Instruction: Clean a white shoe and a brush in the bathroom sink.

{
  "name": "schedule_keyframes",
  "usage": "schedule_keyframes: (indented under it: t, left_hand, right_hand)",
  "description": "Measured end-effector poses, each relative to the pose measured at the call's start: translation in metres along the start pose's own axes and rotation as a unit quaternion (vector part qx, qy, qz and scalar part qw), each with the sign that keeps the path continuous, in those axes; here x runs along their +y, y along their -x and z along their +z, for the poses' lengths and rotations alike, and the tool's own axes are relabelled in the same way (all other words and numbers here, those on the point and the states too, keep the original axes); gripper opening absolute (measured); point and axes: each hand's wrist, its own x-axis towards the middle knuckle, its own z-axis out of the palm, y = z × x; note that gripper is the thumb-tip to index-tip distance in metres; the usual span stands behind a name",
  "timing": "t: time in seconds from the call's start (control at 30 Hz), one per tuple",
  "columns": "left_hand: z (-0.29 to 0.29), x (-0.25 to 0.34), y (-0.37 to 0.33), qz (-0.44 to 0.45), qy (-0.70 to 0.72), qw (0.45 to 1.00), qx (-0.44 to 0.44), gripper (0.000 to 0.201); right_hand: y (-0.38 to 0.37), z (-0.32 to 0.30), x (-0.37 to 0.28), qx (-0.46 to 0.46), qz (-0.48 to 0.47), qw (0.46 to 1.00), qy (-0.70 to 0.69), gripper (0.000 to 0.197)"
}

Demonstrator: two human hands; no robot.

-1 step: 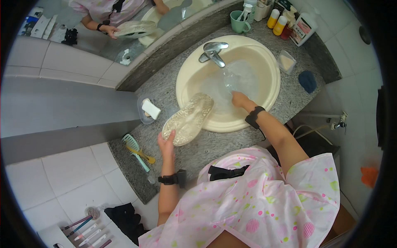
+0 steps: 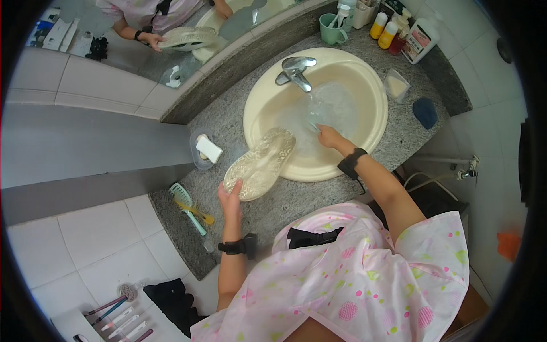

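My left hand (image 2: 230, 200) grips the near end of a long cream piece (image 2: 259, 165), rounded at both ends like a shoe sole, with a raised pattern. Its thumb lies on top. The far end overhangs the rim of the cream oval sink (image 2: 250, 105). My right hand (image 2: 331, 138) is closed over the basin, below the faucet (image 2: 295, 72), beside its running stream. A small pale tip (image 2: 313, 126) sticks out of its fingers; its kind cannot be made out. Cloudy, sudsy water (image 2: 336, 108) lies in the basin.
White soap (image 2: 209, 149) sits in a clear dish at left, above a green brush (image 2: 188, 208) and a yellow one. At right are another soap dish (image 2: 397, 85) and a dark blue pad (image 2: 424, 113). A green mug (image 2: 332, 29) and several bottles stand behind.
The pale tip at my right hand shows more plainly, and that hand has shifted very slightly. My left hand keeps its hold on the cream piece.
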Motion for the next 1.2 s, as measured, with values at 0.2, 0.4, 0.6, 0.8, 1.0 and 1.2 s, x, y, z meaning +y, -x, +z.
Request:
schedule_keyframes:
  t: [0.2,0.4,0.6,0.8,1.0,1.2]
  left_hand:
    - [-0.004,-0.001,0.009,-0.002,-0.011,1.0,0.018,0.043]
    - [0.004,0.0,0.011,0.021,-0.042,0.999,0.013,0.044]
    - [0.008,-0.006,0.013,0.048,-0.065,0.995,0.056,0.046]
    - [0.015,-0.007,0.012,0.048,-0.025,0.997,0.049,0.051]
    - [0.025,-0.008,0.015,0.075,-0.061,0.995,0.031,0.053]
    - [0.022,-0.013,0.01,0.069,-0.046,0.996,0.027,0.054]
  right_hand:
    - [0.075,-0.053,-0.14,-0.026,-0.082,0.984,-0.159,0.046]
    - [0.072,-0.04,-0.155,-0.028,-0.137,0.99,-0.017,0.055]
    - [0.092,-0.049,-0.166,-0.092,-0.146,0.985,0.027,0.062]
    - [0.106,-0.048,-0.17,-0.085,-0.137,0.987,-0.023,0.064]
    - [0.104,-0.047,-0.159,-0.098,-0.074,0.992,-0.005,0.068]
    - [0.093,-0.046,-0.139,-0.06,-0.078,0.995,-0.031,0.065]
